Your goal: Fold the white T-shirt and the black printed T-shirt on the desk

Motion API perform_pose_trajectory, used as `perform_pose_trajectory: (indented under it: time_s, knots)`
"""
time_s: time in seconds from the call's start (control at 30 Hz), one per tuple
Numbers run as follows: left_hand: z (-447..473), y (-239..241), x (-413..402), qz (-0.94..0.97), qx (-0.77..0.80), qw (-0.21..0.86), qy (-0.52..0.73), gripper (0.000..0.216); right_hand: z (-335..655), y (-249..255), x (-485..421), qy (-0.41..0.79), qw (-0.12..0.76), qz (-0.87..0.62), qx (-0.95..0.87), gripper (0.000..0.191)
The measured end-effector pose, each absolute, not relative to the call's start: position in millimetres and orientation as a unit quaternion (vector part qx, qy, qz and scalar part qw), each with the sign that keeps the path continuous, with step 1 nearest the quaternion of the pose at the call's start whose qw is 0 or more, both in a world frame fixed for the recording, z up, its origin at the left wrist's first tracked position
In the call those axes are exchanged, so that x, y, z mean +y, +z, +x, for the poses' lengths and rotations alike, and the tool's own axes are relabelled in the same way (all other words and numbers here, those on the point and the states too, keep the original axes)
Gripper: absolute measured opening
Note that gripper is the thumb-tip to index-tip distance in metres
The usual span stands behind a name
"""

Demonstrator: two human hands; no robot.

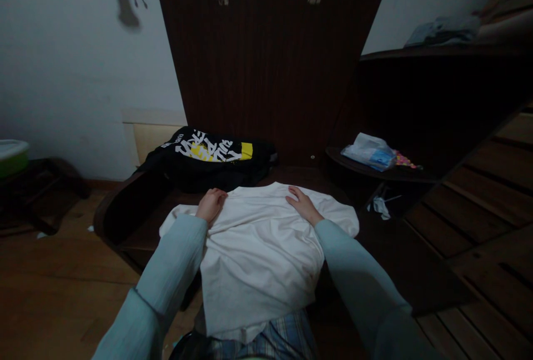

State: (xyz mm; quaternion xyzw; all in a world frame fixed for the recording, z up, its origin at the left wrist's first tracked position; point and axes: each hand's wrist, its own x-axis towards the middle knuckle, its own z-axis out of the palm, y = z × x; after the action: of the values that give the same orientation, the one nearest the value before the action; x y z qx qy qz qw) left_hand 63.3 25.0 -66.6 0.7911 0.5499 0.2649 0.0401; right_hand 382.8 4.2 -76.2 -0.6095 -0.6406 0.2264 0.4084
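A white T-shirt (260, 243) lies spread over a dark wooden bench, its collar side away from me and its lower part hanging over the front edge toward my lap. My left hand (211, 204) is at the shirt's left shoulder, fingers bent and closed on the fabric. Near the right side of the collar, my right hand (305, 206) rests on the cloth with thumb and fingers apart. Wrinkles run across the shirt's middle. Just behind it, a black garment (208, 155) with white and yellow print lies bunched on the bench.
The dark bench (125, 232) has a curved left end. On a small shelf (387, 173) at right sits a plastic packet (368, 152). A tall dark wooden panel (270, 71) stands behind. At far left, a green container (13, 157) rests on a stool.
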Motion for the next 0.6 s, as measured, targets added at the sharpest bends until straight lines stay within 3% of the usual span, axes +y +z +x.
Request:
perform_pose_trajectory:
  time_s: [0.4, 0.6]
  knots:
    - [66.4, -59.9, 17.0, 0.789, 0.567, -0.005, 0.237, 0.031, 386.6, -78.0, 6.1, 0.192, 0.35, -0.594, -0.698, 0.031]
    - [67.1, -64.9, 18.2, 0.792, 0.566, -0.037, 0.226, 0.031, 386.7, -78.4, 5.2, 0.166, 0.286, -0.588, -0.738, 0.048]
